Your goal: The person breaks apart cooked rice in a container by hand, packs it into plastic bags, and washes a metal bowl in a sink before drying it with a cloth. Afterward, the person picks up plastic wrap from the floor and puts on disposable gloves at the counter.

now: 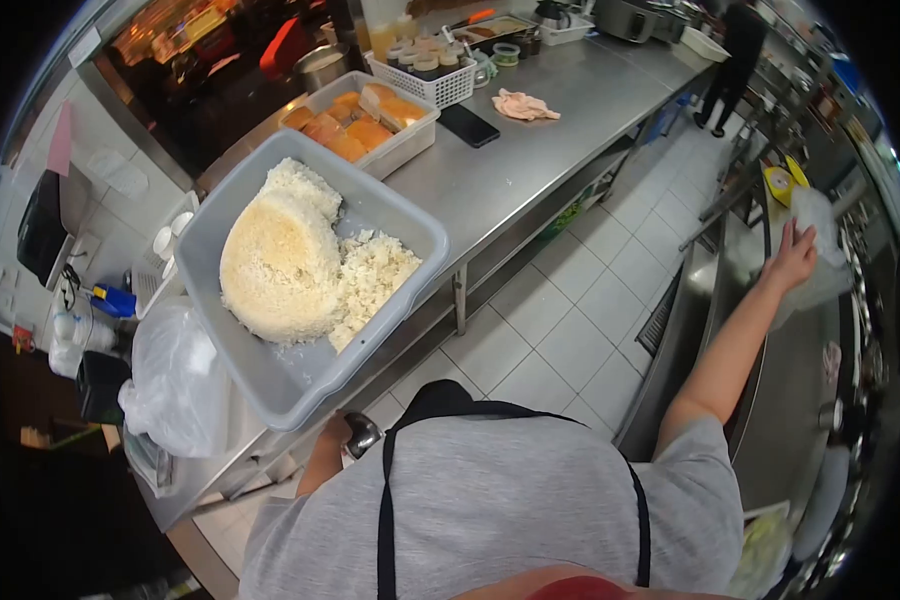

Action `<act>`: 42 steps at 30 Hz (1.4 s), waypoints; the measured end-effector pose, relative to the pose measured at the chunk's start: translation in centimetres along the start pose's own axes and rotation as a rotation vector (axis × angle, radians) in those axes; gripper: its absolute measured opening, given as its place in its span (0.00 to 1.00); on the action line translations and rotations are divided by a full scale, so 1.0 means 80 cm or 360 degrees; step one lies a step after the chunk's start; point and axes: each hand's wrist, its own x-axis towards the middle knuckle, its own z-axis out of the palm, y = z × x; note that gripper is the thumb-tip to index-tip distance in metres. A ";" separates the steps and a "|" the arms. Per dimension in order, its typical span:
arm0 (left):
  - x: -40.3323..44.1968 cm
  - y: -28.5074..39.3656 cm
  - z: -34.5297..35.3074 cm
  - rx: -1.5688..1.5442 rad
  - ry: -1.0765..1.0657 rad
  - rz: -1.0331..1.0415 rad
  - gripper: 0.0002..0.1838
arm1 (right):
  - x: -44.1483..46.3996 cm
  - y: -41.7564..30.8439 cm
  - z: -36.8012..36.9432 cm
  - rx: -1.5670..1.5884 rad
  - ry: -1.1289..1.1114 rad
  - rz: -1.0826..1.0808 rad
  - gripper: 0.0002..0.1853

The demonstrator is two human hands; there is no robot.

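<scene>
My left hand point(337, 432) is low beside the counter's front edge, closed on a shiny rounded metal utensil point(363, 435); my body partly hides it, so its exact kind is unclear. Stretched far out to the right, my right hand point(794, 260) has its fingers closed on a clear plastic bag point(818, 222) over the metal counter on that side. A grey plastic tub point(305, 385) on the left-hand counter holds a large rounded block of cooked rice point(280, 265) with loose rice point(375, 275) beside it.
Behind the tub stand a container of orange-brown pieces point(355, 128), a white basket of jars point(430, 85), a black phone point(468, 126) and a pink cloth point(523, 106). A full plastic bag point(175, 375) sits left. Down the tiled aisle point(570, 310) stands another person point(738, 60).
</scene>
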 end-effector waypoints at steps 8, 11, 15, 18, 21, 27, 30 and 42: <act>0.014 0.100 0.029 -0.0389 0.0101 -0.0046 0.30 | 0.007 0.020 0.297 0.0549 0.0494 -0.0552 0.13; 0.059 0.111 0.047 -0.0410 0.0109 -0.0132 0.29 | 0.017 0.005 0.409 0.0749 0.0435 -0.1357 0.13; 0.083 0.154 0.040 -0.0485 0.0189 -0.0174 0.28 | -0.026 0.051 0.544 0.0710 0.0027 -0.1364 0.07; 0.085 0.190 0.030 -0.0577 0.0283 -0.0203 0.27 | -0.151 0.157 0.629 -0.0347 -0.0487 -0.1525 0.11; 0.076 0.217 0.041 -0.0693 0.0359 -0.0298 0.27 | -0.326 0.285 0.670 -0.0278 -0.1913 -0.1660 0.13; 0.018 0.255 0.125 -0.0925 0.0405 -0.0661 0.25 | -0.473 0.439 0.556 0.0042 -0.2649 -0.1007 0.14; -0.023 0.278 0.181 -0.0991 0.0320 -0.0864 0.25 | -0.473 0.452 0.542 0.0041 -0.2666 -0.0514 0.12; -0.066 0.345 0.231 -0.1145 0.0361 -0.1116 0.23 | -0.512 0.493 0.553 -0.0256 -0.3050 -0.0276 0.14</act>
